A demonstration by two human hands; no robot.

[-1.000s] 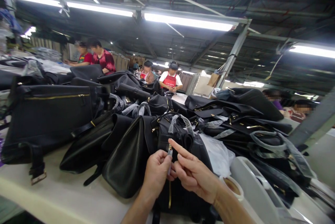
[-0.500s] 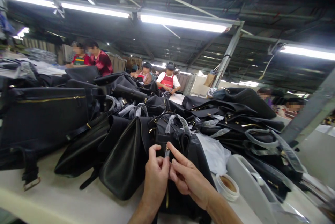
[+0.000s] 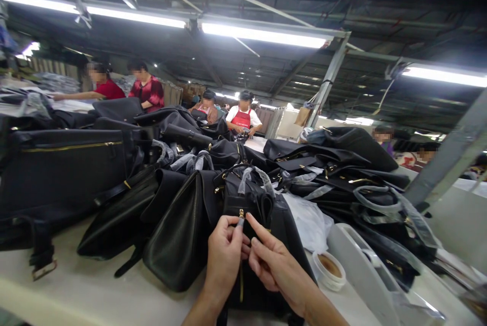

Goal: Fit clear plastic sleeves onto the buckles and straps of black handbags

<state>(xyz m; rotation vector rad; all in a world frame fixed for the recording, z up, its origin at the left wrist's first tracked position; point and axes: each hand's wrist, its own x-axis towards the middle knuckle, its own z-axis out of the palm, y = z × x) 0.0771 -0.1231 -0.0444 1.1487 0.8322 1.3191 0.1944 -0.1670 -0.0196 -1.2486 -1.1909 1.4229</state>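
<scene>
Low in the middle stands a black leather backpack (image 3: 279, 224) with its front toward me. My left hand (image 3: 224, 250) is closed, pinching a zipper pull (image 3: 241, 221) wrapped in clear film between thumb and index finger. Just above that pinch shows the gold zipper slider (image 3: 241, 212). My right hand (image 3: 274, 260) is beside it, index finger stretched to the slider's right side. Its thumb and other fingers are curled together, and whatever they may hold is hidden. A gold zipper line (image 3: 241, 285) runs down below the hands.
Black bags (image 3: 64, 178) are heaped on the left and another pile (image 3: 335, 158) on the right, many with film-wrapped handles. White sheeting (image 3: 310, 219), a round tub of brown stuff (image 3: 329, 270) and a grey-white plastic holder (image 3: 361, 265) stand at right. Several co-workers (image 3: 243, 118) are beyond.
My hands have shifted slightly down, uncovering more of the gold slider. The right index fingertip has come slightly away from it. A co-worker at far left has leaned left, arm outstretched.
</scene>
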